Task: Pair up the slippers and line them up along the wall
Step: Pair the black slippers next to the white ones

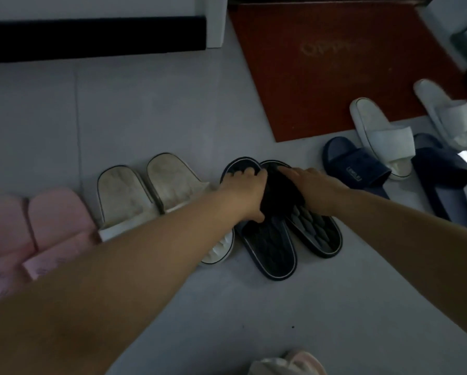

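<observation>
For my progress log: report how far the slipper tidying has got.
Done: the pink fabric slippers and the beige cloth slippers sit paired in a row. In hand: the left hand grips and the right hand rests on the black quilted-sole slides, side by side. Remaining: the navy slides and white cloth slippers lie jumbled by the red doormat.

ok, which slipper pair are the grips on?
The black pair, right of the beige pair: left grip holds its strap, right grip rests on it.

Two pink slippers (51, 212), two beige slippers (124, 196), two black slippers (270, 247), two navy slippers (362, 169), two white slippers (375, 123), one doormat (321, 63).
</observation>
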Motion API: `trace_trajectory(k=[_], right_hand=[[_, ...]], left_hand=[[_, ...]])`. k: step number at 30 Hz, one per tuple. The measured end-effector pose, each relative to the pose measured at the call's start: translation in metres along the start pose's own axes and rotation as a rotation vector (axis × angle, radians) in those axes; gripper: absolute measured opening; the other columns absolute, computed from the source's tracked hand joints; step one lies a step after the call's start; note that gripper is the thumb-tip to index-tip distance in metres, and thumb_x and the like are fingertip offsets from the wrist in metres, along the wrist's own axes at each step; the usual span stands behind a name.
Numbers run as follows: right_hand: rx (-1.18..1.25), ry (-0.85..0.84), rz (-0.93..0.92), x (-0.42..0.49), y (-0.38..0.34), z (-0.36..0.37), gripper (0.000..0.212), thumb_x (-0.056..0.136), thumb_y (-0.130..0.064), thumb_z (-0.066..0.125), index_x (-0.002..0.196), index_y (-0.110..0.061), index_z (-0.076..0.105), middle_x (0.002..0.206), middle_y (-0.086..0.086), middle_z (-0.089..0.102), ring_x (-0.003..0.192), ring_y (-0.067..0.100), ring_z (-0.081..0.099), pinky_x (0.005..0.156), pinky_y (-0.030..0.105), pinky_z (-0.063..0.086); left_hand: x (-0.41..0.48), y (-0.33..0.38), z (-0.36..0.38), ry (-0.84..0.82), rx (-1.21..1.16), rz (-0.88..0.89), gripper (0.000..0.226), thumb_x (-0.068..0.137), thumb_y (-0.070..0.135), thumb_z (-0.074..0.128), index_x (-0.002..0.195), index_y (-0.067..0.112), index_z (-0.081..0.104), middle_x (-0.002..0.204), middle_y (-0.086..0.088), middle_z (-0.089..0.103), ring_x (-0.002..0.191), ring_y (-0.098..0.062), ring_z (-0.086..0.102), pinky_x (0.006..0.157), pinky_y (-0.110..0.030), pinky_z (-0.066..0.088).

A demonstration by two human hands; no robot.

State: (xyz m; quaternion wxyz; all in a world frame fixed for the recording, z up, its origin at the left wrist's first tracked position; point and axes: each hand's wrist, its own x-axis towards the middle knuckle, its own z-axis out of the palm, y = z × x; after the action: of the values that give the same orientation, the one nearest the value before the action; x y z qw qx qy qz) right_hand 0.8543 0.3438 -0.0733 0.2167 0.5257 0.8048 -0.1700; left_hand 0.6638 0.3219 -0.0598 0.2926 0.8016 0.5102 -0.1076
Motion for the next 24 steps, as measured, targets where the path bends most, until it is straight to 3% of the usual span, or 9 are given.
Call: trace_trajectory(k=[5,11,13,16,19,24], right_hand=[[0.033,0.029,0.190,-0.005,0.041,-0.011,0.066,0.088,-0.008,0.046,0.144,-0.022,0.013,0.132,0.021,0.042,0.106,0.039,0.055,0.086,0.046,0.049],[0.063,-0.107,0.304,-0.006,0.041,-0.001,0.088,0.086,-0.025,0.054,0.145,-0.030,-0.011,0.146,0.021,0.028,0.110,0.040,0.053,0.086,0.043,0.048],[0.136,-0.099,0.310,-0.004,0.040,0.002,0.086,0.088,-0.024,0.053,0.145,-0.030,-0.011,0.141,0.024,0.037,0.105,0.040,0.056,0.085,0.043,0.050],[0.283,0.025,0.304,-0.003,0.042,0.004,0.074,0.090,-0.021,0.047,0.146,-0.031,0.000,0.116,0.027,0.060,0.094,0.039,0.061,0.079,0.038,0.049],[0.415,0.010,0.301,-0.002,0.043,0.007,0.079,0.087,-0.031,0.058,0.146,-0.034,0.005,0.127,0.020,0.056,0.107,0.037,0.058,0.090,0.042,0.049],[0.736,-0.084,0.203,-0.008,0.045,0.001,0.105,0.068,-0.034,0.079,0.146,-0.031,0.010,0.148,0.003,0.036,0.132,0.023,0.039,0.110,0.043,0.035]], left_hand=[[0.008,-0.008,0.007,0.075,-0.167,-0.046,0.100,0.064,0.040,0.074,0.142,0.014,0.018,0.140,-0.011,0.035,0.125,-0.030,0.039,0.103,-0.044,0.039],[0.025,-0.006,0.023,0.081,-0.323,-0.027,0.104,0.065,0.041,0.076,0.145,0.017,0.015,0.151,-0.007,0.027,0.135,-0.026,0.030,0.112,-0.040,0.030],[0.029,-0.007,0.030,0.092,-0.438,-0.017,0.104,0.066,0.039,0.077,0.145,0.017,0.014,0.152,-0.007,0.027,0.138,-0.025,0.027,0.114,-0.035,0.025],[0.033,-0.007,0.036,0.110,-0.590,0.008,0.109,0.065,0.034,0.080,0.146,0.021,0.009,0.152,-0.003,0.028,0.138,-0.020,0.027,0.109,-0.023,0.020],[0.038,-0.006,0.034,0.143,-0.654,0.024,0.113,0.061,0.030,0.082,0.146,0.023,0.008,0.151,0.000,0.032,0.137,-0.016,0.030,0.103,-0.018,0.018],[0.041,-0.007,0.029,0.166,-0.592,0.021,0.110,0.061,0.030,0.082,0.145,0.021,0.013,0.148,-0.006,0.034,0.136,-0.021,0.031,0.109,-0.028,0.024]])
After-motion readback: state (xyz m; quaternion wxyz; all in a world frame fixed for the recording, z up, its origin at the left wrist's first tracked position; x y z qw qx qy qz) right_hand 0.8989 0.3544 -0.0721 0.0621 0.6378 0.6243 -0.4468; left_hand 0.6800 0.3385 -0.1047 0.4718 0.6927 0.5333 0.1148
